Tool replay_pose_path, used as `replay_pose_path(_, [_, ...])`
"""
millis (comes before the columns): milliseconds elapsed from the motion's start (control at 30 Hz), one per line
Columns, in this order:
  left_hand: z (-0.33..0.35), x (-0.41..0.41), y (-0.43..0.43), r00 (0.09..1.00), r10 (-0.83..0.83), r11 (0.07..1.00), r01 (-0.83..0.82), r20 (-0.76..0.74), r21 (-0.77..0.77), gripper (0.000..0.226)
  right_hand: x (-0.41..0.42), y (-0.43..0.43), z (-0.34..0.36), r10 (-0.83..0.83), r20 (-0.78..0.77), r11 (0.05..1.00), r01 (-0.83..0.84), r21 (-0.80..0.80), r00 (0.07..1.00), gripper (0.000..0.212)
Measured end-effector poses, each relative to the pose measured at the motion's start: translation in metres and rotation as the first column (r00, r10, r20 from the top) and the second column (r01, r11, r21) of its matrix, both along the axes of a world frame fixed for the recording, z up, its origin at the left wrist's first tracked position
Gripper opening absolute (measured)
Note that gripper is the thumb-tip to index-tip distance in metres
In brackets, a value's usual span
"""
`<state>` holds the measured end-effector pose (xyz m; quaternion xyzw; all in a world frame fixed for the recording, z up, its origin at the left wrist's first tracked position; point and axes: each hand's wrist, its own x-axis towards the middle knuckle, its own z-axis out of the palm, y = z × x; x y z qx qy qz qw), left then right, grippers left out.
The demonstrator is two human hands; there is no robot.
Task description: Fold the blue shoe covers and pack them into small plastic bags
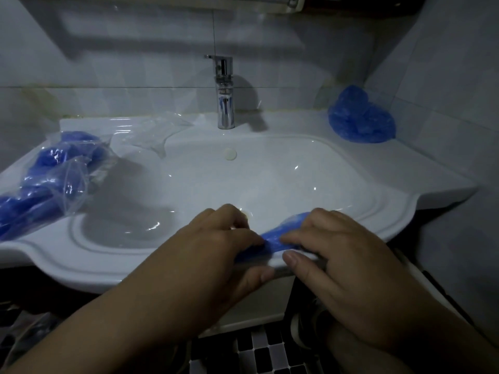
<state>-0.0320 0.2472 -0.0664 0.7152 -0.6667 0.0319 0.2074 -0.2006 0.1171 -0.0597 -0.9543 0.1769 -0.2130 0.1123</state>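
A blue shoe cover (280, 234) lies flattened on the front rim of the white sink (399, 211). My left hand (216, 252) pinches its left end with curled fingers. My right hand (332, 252) pinches its right part, thumb below on the rim's edge. A loose pile of blue shoe covers (360, 117) sits at the back right corner of the sink top. Several small clear plastic bags (54, 171) holding blue covers lie on the left rim. Empty clear bags (156, 133) lie behind them, left of the tap.
A chrome tap (225, 95) stands at the back middle of the basin, the overflow hole (230, 154) below it. Tiled walls close in behind and on the right. A black and white tiled floor (259, 352) shows below the sink.
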Motion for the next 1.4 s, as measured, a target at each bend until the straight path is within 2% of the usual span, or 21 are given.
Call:
replay_pose_path(233, [-0.002, 0.019, -0.012, 0.991, -0.070, 0.997, 0.074, -0.116, 0.030, 0.047, 0.011, -0.001, -0.006, 0.032, -0.117, 0.991, -0.016, 0.136, 0.993, 0.060])
replay_pose_path(300, [-0.005, 0.022, -0.015, 0.987, -0.073, 0.997, 0.077, -0.140, 0.028, 0.031, 0.009, -0.002, -0.009, 0.041, -0.104, 0.987, -0.024, 0.157, 0.994, 0.060])
replay_pose_path(400, [-0.005, 0.021, -0.015, 0.985, -0.066, 0.998, 0.068, -0.160, 0.006, 0.030, 0.005, -0.004, -0.011, 0.036, 0.057, 0.984, -0.046, 0.172, 0.998, 0.043])
replay_pose_path(500, [0.001, 0.016, -0.011, 0.990, -0.051, 0.999, 0.049, -0.135, -0.013, 0.025, 0.000, -0.003, -0.007, 0.105, 0.211, 0.986, -0.130, 0.108, 0.972, 0.028])
replay_pose_path(633, [0.003, 0.007, -0.012, 0.997, -0.036, 0.999, 0.033, -0.070, -0.040, 0.032, -0.001, 0.010, -0.008, 0.276, 0.207, 0.954, -0.294, 0.059, 0.939, 0.029])
replay_pose_path(733, [0.001, 0.007, -0.014, 0.985, -0.015, 0.999, 0.008, -0.174, -0.041, 0.022, 0.003, 0.015, -0.014, 0.302, 0.226, 0.947, -0.320, 0.043, 0.926, 0.017])
replay_pose_path(833, [0.003, 0.010, -0.009, 0.986, -0.054, 0.998, 0.052, -0.160, -0.021, 0.027, 0.001, 0.014, -0.013, 0.294, 0.211, 0.943, -0.319, 0.096, 0.932, 0.003])
replay_pose_path(933, [0.014, 0.010, -0.001, 0.948, -0.146, 0.986, 0.164, -0.283, 0.038, 0.045, 0.000, 0.014, -0.010, 0.286, 0.176, 0.929, -0.318, 0.188, 0.942, 0.015])
replay_pose_path(1033, [0.018, 0.010, 0.002, 0.909, -0.146, 0.982, 0.181, -0.390, 0.053, 0.046, 0.003, 0.016, -0.011, 0.226, 0.212, 0.936, -0.272, 0.224, 0.951, 0.016])
replay_pose_path(1167, [0.008, 0.010, -0.002, 0.930, -0.077, 0.996, 0.091, -0.359, 0.022, 0.043, 0.006, 0.019, -0.015, 0.129, 0.284, 0.942, -0.207, 0.264, 0.950, 0.010])
replay_pose_path(1233, [0.006, 0.008, -0.004, 0.952, -0.045, 0.999, 0.045, -0.302, -0.006, 0.040, 0.005, 0.019, -0.014, 0.086, 0.312, 0.945, -0.177, 0.274, 0.946, 0.014])
replay_pose_path(1333, [0.004, 0.006, -0.007, 0.965, -0.011, 1.000, 0.005, -0.260, -0.023, 0.038, 0.000, 0.015, -0.010, 0.160, 0.251, 0.954, -0.215, 0.210, 0.955, 0.026])
replay_pose_path(1400, [0.004, 0.005, -0.008, 0.963, 0.005, 1.000, -0.012, -0.270, -0.026, 0.037, -0.001, 0.011, -0.010, 0.243, 0.150, 0.962, -0.259, 0.092, 0.958, 0.031])
